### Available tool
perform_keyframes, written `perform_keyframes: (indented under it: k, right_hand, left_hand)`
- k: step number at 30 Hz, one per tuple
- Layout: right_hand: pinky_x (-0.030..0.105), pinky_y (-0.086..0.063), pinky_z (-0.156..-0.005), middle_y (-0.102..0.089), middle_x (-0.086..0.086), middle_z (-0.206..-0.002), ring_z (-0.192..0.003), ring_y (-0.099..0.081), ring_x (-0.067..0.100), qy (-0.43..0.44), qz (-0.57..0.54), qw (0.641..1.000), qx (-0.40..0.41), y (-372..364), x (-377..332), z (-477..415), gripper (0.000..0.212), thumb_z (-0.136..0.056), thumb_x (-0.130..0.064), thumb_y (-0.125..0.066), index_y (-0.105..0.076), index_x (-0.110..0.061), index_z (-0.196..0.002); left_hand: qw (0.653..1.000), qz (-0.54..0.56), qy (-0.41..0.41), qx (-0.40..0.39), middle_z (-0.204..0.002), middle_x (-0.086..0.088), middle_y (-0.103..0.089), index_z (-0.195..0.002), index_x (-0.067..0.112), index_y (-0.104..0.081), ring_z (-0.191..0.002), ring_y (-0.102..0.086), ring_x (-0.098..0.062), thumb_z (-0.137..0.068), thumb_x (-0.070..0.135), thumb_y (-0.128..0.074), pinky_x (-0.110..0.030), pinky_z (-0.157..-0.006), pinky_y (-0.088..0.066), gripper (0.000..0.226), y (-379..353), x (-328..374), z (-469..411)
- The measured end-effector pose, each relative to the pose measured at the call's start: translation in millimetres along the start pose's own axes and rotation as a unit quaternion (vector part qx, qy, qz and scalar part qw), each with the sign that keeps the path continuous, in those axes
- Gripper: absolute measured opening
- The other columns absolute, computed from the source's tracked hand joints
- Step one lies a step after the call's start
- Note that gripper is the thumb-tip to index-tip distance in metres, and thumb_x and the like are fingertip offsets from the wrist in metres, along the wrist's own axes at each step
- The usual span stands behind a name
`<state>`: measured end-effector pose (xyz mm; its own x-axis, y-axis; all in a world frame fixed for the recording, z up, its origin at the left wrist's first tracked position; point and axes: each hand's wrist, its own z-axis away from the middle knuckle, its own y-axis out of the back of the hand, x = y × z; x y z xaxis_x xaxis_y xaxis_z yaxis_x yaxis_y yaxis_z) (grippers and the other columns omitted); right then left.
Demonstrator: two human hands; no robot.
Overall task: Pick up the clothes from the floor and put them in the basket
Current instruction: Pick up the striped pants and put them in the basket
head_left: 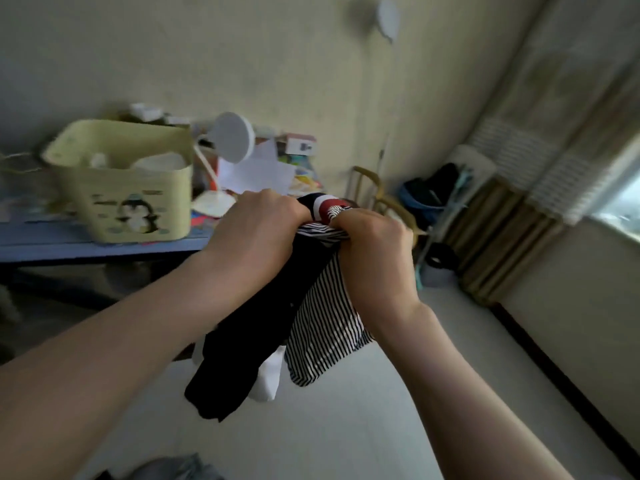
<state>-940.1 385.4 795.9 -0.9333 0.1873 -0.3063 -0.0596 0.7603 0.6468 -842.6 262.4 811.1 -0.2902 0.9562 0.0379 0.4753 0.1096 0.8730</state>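
Both grips, left hand [258, 233] and right hand [375, 252], clench clothes [273, 327] midair.

Both arms are stretched out in front, bare forearms angling in toward each other. Left hand [258, 233] and right hand [375, 247] sit side by side, fingers [341, 218] curled tight into fists, knuckles up.

Black, striped and white clothes [273, 320] are hanging bunched mid-air; the pale yellow penguin basket [138, 199] is sitting upright on the blue tabletop's front edge.
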Motion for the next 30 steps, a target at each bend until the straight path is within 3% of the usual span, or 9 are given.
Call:
perform_keyframes:
  k: [4,7,10,13,15,18,24,26,30]
  right_hand:
    - [0.038,-0.054,-0.071,-0.069,0.001,-0.080,-0.083,-0.066,0.013,-0.072,0.071,0.994,0.032,67,42,35,0.012,-0.077,-0.011,-0.059,-0.069,-0.008,-0.084]
    - [0.032,-0.054,-0.074,-0.071,-0.005,-0.084,-0.086,-0.067,0.008,-0.113,0.121,0.983,0.075,125,83,68,0.009,-0.079,-0.010,-0.064,-0.071,-0.011,-0.085]
    - [0.020,-0.045,-0.063,-0.063,-0.010,-0.070,-0.070,-0.060,0.003,-0.148,0.194,0.964,0.110,183,121,101,0.013,-0.078,-0.004,-0.068,-0.068,-0.017,-0.076]
    - [0.021,-0.034,-0.059,-0.069,-0.006,-0.074,-0.069,-0.061,0.006,-0.190,0.253,0.941,0.123,242,157,132,0.009,-0.079,-0.010,-0.071,-0.071,-0.019,-0.078]
    - [0.024,-0.040,-0.059,-0.074,-0.005,-0.084,-0.078,-0.068,0.013,-0.203,0.297,0.924,0.130,286,186,153,0.009,-0.080,-0.014,-0.069,-0.074,-0.019,-0.086]
    - [0.029,-0.046,-0.061,-0.074,-0.003,-0.084,-0.079,-0.068,0.018,-0.222,0.346,0.902,0.132,336,211,176,0.006,-0.081,-0.019,-0.067,-0.073,-0.020,-0.083]
    - [0.023,-0.028,-0.059,-0.074,0.002,-0.078,-0.073,-0.062,0.018,-0.283,0.471,0.819,0.166,438,267,228,0.007,-0.077,-0.013,-0.070,-0.072,-0.019,-0.075]
    - [0.029,-0.032,-0.059,-0.072,0.003,-0.075,-0.071,-0.065,0.023,-0.332,0.502,0.780,0.171,475,296,247,0.010,-0.076,-0.012,-0.063,-0.070,-0.018,-0.074]
    - [0.033,-0.040,-0.058,-0.071,0.008,-0.073,-0.071,-0.064,0.030,-0.372,0.539,0.737,0.167,517,330,262,0.018,-0.067,-0.008,-0.055,-0.071,-0.014,-0.074]
  left_hand:
    - [0.994,0.044,-0.097,0.005,-0.097,-0.006,-0.069,-0.106,0.025,-0.069,-0.091,-0.062,-0.031,-0.087,0.031,-0.053,-0.033,-0.064,-0.031,0.026,-15,80,-34]
    - [0.984,0.087,-0.156,-0.004,-0.094,-0.005,-0.069,-0.102,0.025,-0.069,-0.088,-0.061,-0.031,-0.085,0.032,-0.047,-0.033,-0.063,-0.032,0.029,-28,156,-60]
    - [0.970,0.120,-0.210,-0.012,-0.091,-0.004,-0.070,-0.102,0.027,-0.070,-0.085,-0.063,-0.027,-0.087,0.034,-0.052,-0.031,-0.063,-0.034,0.025,-45,232,-86]
    - [0.954,0.154,-0.257,-0.019,-0.085,-0.003,-0.068,-0.100,0.029,-0.069,-0.081,-0.064,-0.027,-0.087,0.038,-0.055,-0.033,-0.063,-0.043,0.022,-62,312,-111]
    - [0.943,0.176,-0.281,-0.015,-0.084,-0.005,-0.068,-0.099,0.028,-0.069,-0.082,-0.064,-0.030,-0.086,0.037,-0.055,-0.033,-0.063,-0.044,0.020,-68,370,-124]
    - [0.928,0.207,-0.310,0.000,-0.090,-0.007,-0.069,-0.102,0.028,-0.069,-0.087,-0.063,-0.034,-0.087,0.031,-0.055,-0.035,-0.071,-0.045,0.021,-71,436,-136]
    - [0.871,0.284,-0.401,-0.012,-0.094,-0.009,-0.069,-0.106,0.029,-0.069,-0.093,-0.061,-0.037,-0.087,0.030,-0.050,-0.036,-0.072,-0.042,0.026,-89,589,-169]
    - [0.843,0.310,-0.439,-0.016,-0.095,-0.009,-0.070,-0.106,0.028,-0.069,-0.093,-0.061,-0.036,-0.087,0.029,-0.050,-0.035,-0.071,-0.040,0.027,-97,651,-184]
    - [0.804,0.350,-0.480,0.005,-0.089,-0.008,-0.069,-0.101,0.024,-0.071,-0.088,-0.062,-0.034,-0.088,0.028,-0.052,-0.031,-0.064,-0.033,0.023,-109,718,-206]
